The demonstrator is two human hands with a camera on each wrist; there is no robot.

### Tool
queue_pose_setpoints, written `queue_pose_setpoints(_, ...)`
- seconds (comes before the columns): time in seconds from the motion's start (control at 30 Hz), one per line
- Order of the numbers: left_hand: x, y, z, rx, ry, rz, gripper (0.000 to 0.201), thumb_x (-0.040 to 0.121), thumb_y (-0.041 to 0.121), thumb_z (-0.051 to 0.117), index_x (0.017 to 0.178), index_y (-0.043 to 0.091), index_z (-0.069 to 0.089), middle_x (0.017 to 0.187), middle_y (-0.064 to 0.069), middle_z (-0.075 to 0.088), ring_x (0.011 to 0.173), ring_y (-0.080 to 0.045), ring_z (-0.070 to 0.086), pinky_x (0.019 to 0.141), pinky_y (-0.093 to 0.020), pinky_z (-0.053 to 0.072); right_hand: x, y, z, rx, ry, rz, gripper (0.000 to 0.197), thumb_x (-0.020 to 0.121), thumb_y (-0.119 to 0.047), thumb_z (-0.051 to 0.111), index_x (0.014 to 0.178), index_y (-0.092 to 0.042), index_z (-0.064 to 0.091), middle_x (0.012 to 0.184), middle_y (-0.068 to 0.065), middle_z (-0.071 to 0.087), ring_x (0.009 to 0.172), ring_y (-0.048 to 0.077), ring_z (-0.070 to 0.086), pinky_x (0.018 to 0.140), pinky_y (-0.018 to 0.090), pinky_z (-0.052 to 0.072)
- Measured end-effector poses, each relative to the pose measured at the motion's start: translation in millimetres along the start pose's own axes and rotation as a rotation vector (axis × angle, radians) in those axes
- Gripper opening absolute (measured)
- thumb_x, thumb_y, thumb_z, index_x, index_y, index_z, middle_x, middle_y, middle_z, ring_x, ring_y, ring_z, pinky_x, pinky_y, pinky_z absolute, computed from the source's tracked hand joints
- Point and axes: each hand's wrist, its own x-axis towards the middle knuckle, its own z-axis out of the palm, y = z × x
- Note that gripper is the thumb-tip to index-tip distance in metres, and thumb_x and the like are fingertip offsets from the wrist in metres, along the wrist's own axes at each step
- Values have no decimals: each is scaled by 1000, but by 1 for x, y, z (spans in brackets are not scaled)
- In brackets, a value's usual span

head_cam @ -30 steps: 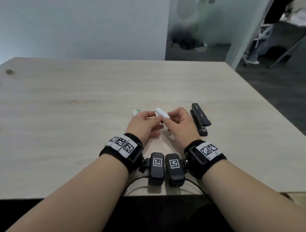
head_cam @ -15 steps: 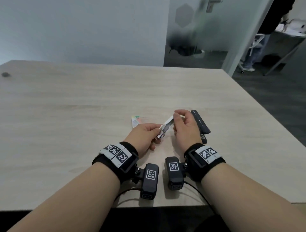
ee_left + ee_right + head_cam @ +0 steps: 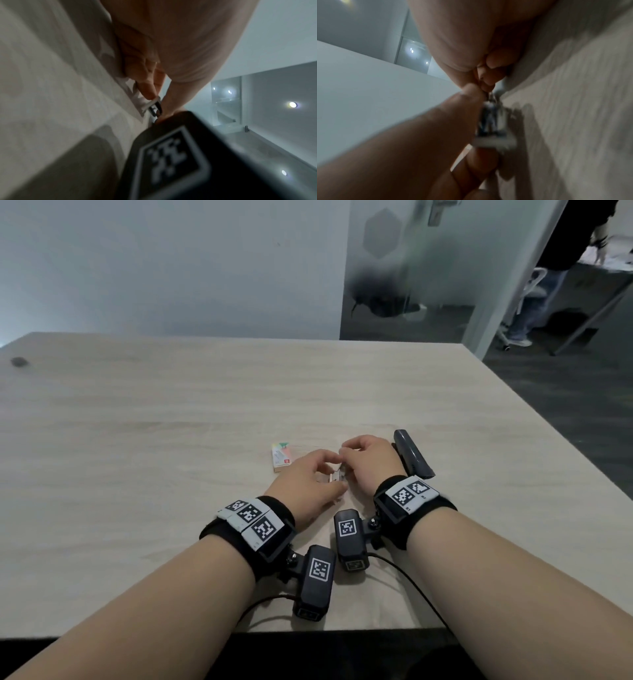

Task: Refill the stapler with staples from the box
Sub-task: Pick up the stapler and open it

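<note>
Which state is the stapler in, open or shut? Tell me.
Shut, it seems: the black stapler lies flat on the table behind the right hand, top arm down.

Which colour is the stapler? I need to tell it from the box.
Black, or very dark grey; the stapler shows best in the head view, beside the right wrist.

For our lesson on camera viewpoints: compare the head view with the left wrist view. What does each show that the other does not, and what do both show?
Only the head view shows the black stapler lying beyond the right hand, the small staple box left of the hands, and both wristbands. Only the left wrist view shows the underside of the left hand close up, its fingertips touching a metal strip of staples, and ceiling lights. Both show the wooden table and the left hand.
</note>
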Motion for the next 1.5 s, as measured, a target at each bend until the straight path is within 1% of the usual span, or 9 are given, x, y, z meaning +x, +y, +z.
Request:
queue_pose_setpoints(0.17,3,9,-1,258,-53,13,51,88,18,65,137,27,59,126,3,59,106,-16,61,89,-24,46,-3,4,0,5,-37,15,9,92,-27,60,94,-32,66,93,6,78,75,24,71,79,42,60)
queue_pose_setpoints(0.37,4,6,2,159,24,-52,45,86,18,60,130,29,61,124,2,65,84,-14,65,82,-28,56,-38,-5,-17,124,-92,-26,17,100,-23,59,111,-23,70,90,-4,70,65,9,60,55,17,48)
queue_pose_setpoints(0.53,9,4,4,78,38,-97,49,89,5,51,132,27,61,126,3,66,94,-15,64,87,-24,48,-59,-16,-51,-138,64,-234,17,97,-28,58,92,-27,75,82,-13,68,71,1,59,68,20,46)
queue_pose_setpoints(0.67,15,-3,5,64,39,-132,49,89,5,50,130,29,63,111,1,66,82,-19,63,83,-31,53,-48,-12,-82,-419,231,-217,21,96,-33,54,85,-24,70,96,-4,63,94,20,62,78,34,48)
queue_pose_setpoints(0.87,18,-3,4,175,70,-158,50,87,6,48,130,29,59,95,7,66,89,-17,65,81,-29,51,-35,7,-102,-683,140,80,47,89,-45,55,135,-36,57,134,2,49,129,29,47,96,42,46)
queue_pose_setpoints(1.1,12,0,3,33,155,-176,37,91,14,50,123,25,64,100,3,66,79,-14,62,69,-25,45,-36,20,-106,-449,54,84,47,99,-27,48,147,-24,51,123,10,70,100,30,67,87,37,54)
queue_pose_setpoints(1.27,-5,21,12,-448,219,-175,24,99,18,50,118,14,63,90,-5,65,64,-16,59,47,-25,46,-58,-2,-79,104,43,9,40,102,-25,51,142,-29,55,85,1,64,61,18,56,54,34,48)
queue_pose_setpoints(1.4,-12,43,24,-612,55,-182,31,102,36,48,130,23,54,115,-14,70,84,-25,69,62,-37,60,-77,-24,-53,131,-47,-168,33,104,-28,54,136,-36,57,89,-9,66,62,5,60,53,23,48)
queue_pose_setpoints(1.5,-13,41,27,-694,39,-198,28,101,25,49,127,20,58,120,-28,68,85,-32,68,69,-43,62,-86,-26,-44,50,-78,-249,34,100,-32,59,133,-39,59,93,-12,70,80,1,69,72,19,52)
